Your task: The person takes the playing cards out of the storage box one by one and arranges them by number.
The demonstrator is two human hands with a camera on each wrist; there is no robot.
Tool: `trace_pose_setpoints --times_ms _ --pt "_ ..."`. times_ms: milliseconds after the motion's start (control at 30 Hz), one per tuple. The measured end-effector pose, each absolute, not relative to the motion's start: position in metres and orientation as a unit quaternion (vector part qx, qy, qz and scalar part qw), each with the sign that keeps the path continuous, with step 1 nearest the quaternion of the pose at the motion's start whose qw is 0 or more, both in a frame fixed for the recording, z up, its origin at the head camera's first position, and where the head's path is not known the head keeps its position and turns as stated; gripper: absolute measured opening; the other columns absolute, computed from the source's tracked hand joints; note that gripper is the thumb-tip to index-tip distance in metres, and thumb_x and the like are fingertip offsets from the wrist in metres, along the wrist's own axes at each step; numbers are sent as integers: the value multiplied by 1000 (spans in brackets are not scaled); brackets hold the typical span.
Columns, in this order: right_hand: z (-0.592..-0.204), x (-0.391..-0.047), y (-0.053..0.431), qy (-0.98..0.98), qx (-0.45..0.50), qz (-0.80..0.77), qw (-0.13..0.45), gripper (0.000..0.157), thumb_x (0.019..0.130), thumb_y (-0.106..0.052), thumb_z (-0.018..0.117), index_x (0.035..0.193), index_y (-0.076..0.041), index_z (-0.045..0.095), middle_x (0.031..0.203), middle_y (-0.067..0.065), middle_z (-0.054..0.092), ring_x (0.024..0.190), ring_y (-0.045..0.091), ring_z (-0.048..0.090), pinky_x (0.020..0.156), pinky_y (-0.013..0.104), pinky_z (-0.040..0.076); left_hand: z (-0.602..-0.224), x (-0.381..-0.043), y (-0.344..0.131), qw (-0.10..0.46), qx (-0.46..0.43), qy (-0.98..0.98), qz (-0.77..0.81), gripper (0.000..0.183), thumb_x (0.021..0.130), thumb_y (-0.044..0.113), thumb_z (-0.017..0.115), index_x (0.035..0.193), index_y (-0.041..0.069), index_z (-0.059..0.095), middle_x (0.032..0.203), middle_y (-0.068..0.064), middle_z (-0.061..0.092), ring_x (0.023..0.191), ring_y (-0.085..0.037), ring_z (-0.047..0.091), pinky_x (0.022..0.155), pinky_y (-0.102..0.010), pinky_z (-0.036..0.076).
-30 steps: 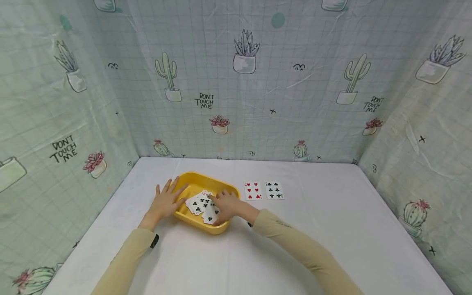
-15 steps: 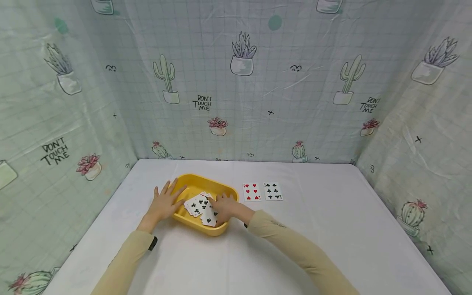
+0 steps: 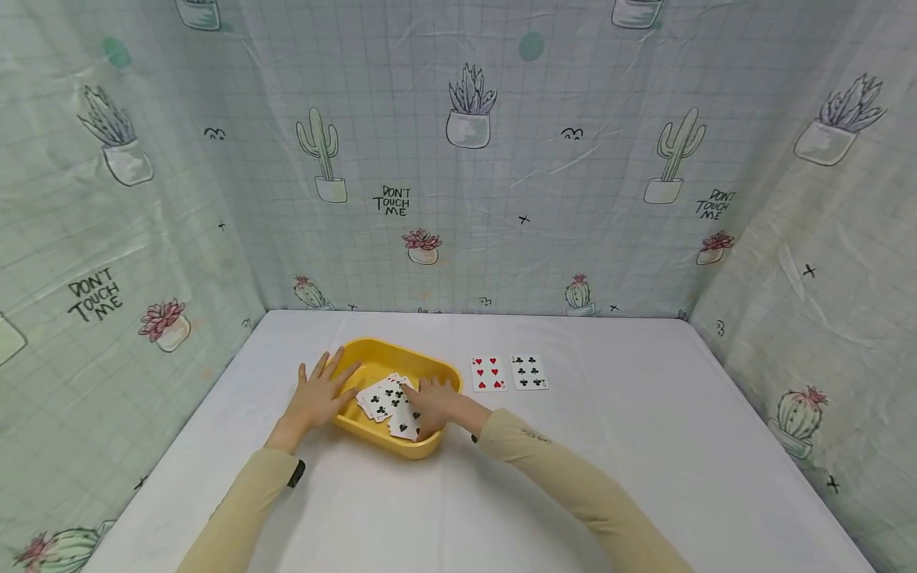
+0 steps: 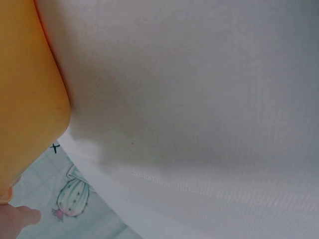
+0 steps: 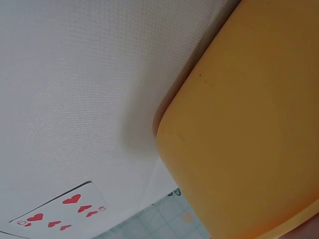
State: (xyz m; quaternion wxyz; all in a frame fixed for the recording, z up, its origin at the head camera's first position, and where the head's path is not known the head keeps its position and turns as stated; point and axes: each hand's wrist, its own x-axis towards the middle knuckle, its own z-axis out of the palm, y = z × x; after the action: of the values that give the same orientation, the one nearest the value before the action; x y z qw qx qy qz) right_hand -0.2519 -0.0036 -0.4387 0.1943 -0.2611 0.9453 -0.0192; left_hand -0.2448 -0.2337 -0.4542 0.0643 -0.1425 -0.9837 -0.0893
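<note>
A yellow plastic tray (image 3: 380, 432) stands at an angle on the white table. Several playing cards (image 3: 383, 398) lie face up inside it in an overlapping heap, clubs and a spade showing. My left hand (image 3: 315, 396) rests at the tray's left rim, fingers spread. A fingertip (image 4: 22, 217) of it shows in the left wrist view's bottom corner. Over the tray's right end lies my right hand (image 3: 433, 404), its fingers spread and touching the heap; it hides part of the cards.
Just right of the tray, a six of hearts (image 3: 489, 374) and a six of clubs (image 3: 529, 372) lie face up side by side. A cactus-print cloth (image 3: 526, 263) hangs behind the white table (image 3: 609, 414) and along both sides.
The whole scene has shifted slightly left and down as the head camera moved. Both hands, the tray and the cards keep nearly the same positions relative to each other.
</note>
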Motion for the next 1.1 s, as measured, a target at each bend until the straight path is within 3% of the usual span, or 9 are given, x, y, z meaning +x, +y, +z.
trace_pose_setpoints --times_ms 333,567,800,1100 --pt "-439 -253 -4 943 -274 -15 186 96 67 -42 74 143 -29 17 137 13 32 129 29 27 108 51 19 -458 -247 -235 63 -137 -985 -89 52 90 38 46 137 18 35 149 -17 16 133 -44 14 100 -70 2" --pt "-434 -250 -2 942 -301 0 146 100 63 -47 76 142 -31 18 133 10 35 111 27 37 99 47 28 -457 -247 -235 65 -138 -985 -84 52 90 38 45 137 18 36 149 -16 16 133 -43 15 100 -70 6" --pt "-426 -248 1 940 -312 -4 140 100 64 -50 73 143 -30 16 130 10 42 111 26 39 98 46 32 -455 -246 -235 63 -140 -984 -87 52 90 37 45 137 17 36 148 -17 16 133 -44 15 99 -70 3" --pt "-426 -251 5 935 -339 10 104 101 60 -58 72 142 -30 20 118 2 51 89 18 43 76 34 33 -456 -248 -237 72 -152 -982 -83 51 91 35 46 137 17 35 148 -18 17 133 -45 16 99 -71 4"
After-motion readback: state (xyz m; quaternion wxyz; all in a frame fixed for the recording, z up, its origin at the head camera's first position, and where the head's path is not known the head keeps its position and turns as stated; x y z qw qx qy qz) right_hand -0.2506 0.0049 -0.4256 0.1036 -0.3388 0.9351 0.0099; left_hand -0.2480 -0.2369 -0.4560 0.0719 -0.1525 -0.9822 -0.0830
